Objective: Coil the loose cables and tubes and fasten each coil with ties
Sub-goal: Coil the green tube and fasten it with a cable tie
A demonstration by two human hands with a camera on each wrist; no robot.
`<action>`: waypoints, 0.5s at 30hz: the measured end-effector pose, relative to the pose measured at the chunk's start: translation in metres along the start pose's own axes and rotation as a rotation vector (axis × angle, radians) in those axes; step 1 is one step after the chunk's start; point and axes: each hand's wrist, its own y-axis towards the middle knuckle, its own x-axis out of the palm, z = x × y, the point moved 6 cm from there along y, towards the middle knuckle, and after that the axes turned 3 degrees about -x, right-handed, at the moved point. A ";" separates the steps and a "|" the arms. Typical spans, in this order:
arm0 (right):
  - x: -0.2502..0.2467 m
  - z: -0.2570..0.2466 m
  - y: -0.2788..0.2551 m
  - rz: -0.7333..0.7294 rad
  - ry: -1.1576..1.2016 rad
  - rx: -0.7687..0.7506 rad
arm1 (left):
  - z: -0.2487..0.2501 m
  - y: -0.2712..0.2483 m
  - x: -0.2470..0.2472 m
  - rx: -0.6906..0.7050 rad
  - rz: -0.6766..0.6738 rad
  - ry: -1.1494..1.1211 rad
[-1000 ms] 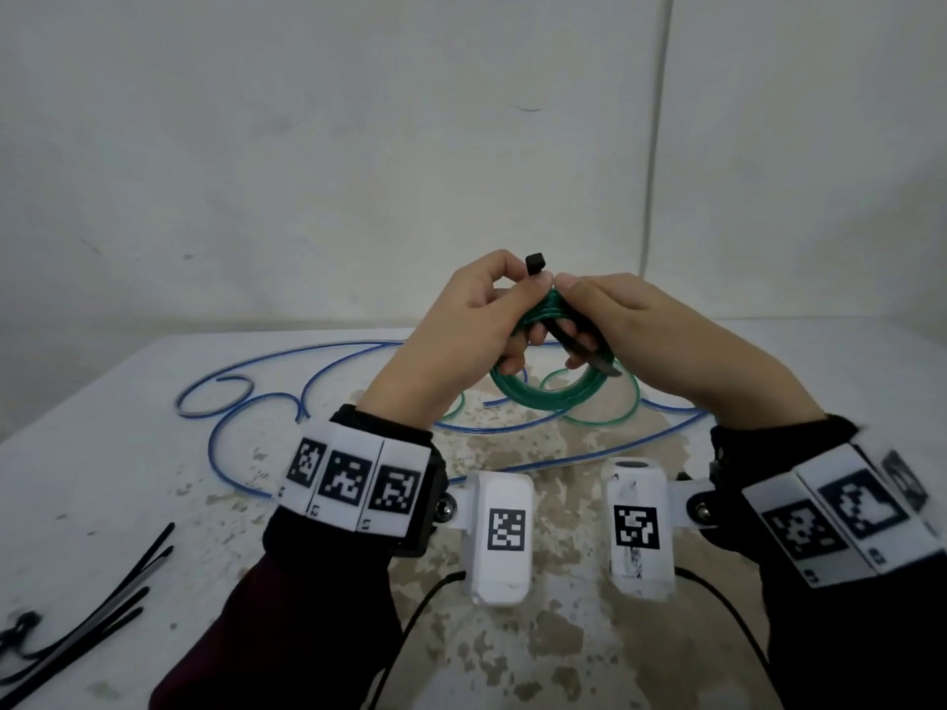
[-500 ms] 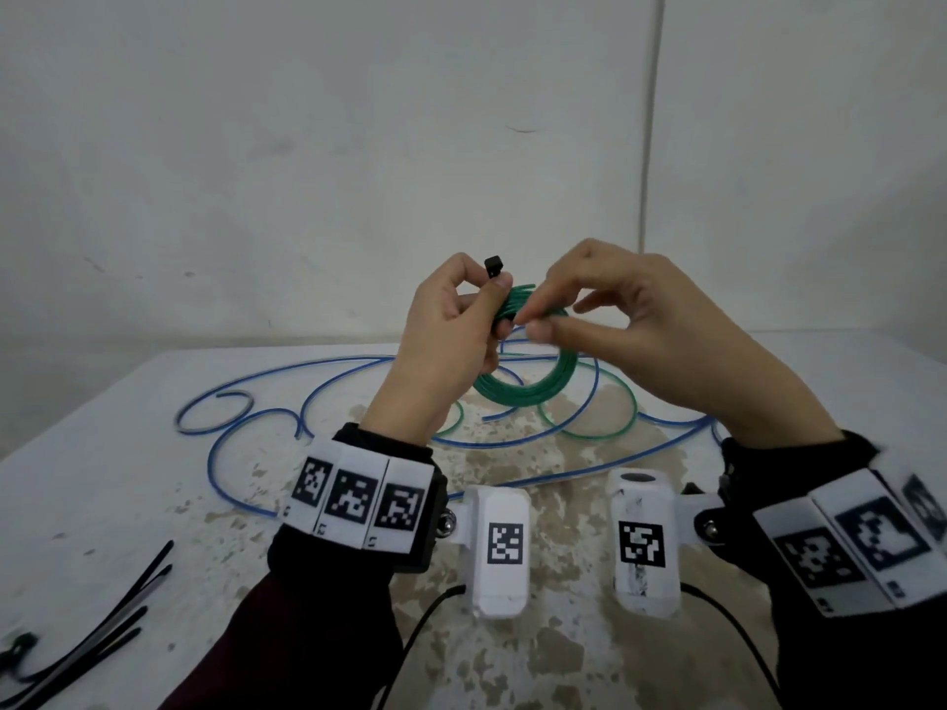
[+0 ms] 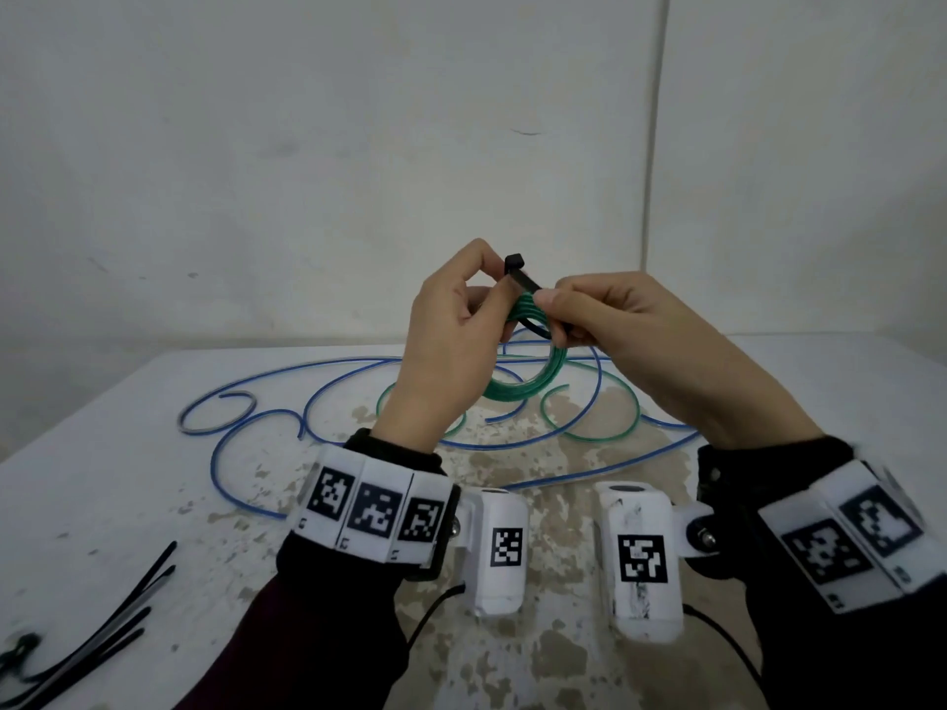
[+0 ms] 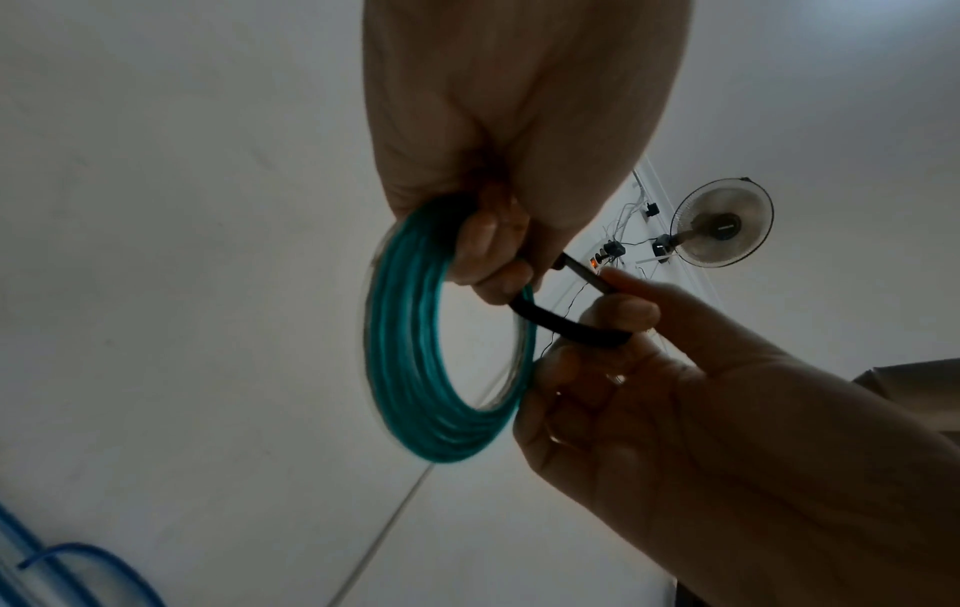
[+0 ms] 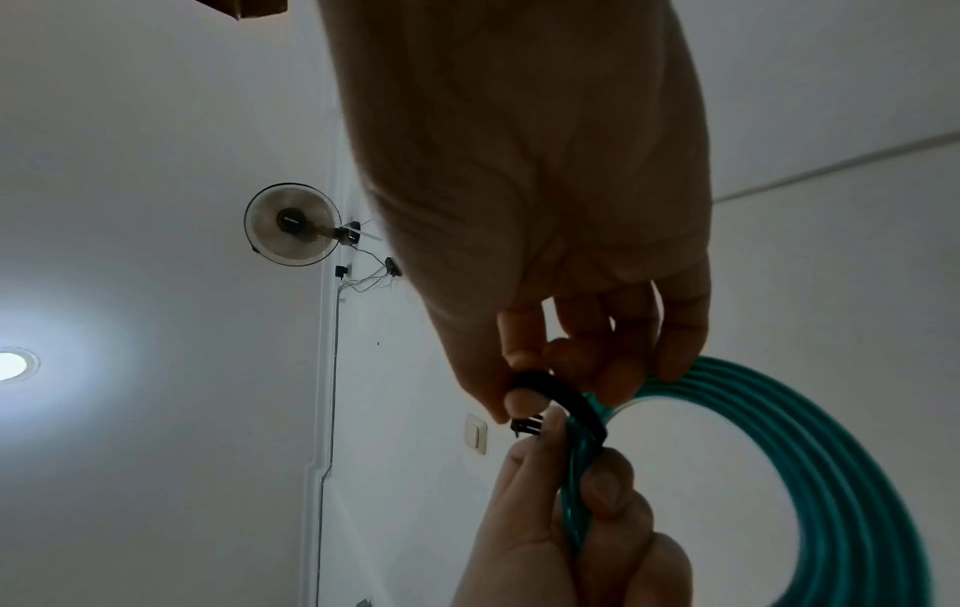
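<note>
We held the green coil (image 3: 517, 374) up off the table (image 3: 102, 484), both hands meeting at its top. Our left hand (image 3: 451, 340) pinched the bundled turns between thumb and fingers, with the tie's (image 3: 522, 279) square head sticking up just above that pinch. Our right hand (image 3: 630, 325) had its thumb and fingertips closed on the tie's tail, which looped under the strands just beside the left-hand pinch; the other fingers curled loosely below.

From the wrist views the tie (image 4: 566, 324) wrapped the bundle but its loop was slack, and the tail did not look threaded through the head (image 5: 527, 425), though we could not be sure. So we judged the green coil wound but not yet fastened: threading and pulling tight remained.

Below the grip, more green tube (image 3: 589, 433) lay loose on the table; whether it joined the coil we could not tell. The blue cable (image 3: 266, 427) sprawled uncoiled beneath and to the left. Spare ties (image 3: 102, 622) waited far down-left of our hands. Most of the job was still ahead.
</note>
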 end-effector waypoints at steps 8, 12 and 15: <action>0.000 0.003 0.001 0.018 0.044 0.027 | 0.002 -0.001 0.000 0.071 0.034 0.042; -0.001 0.005 0.001 0.033 0.066 0.036 | 0.000 -0.001 0.000 0.073 0.049 0.051; -0.002 0.004 0.001 0.034 0.050 0.035 | 0.001 -0.001 0.001 0.089 0.045 0.041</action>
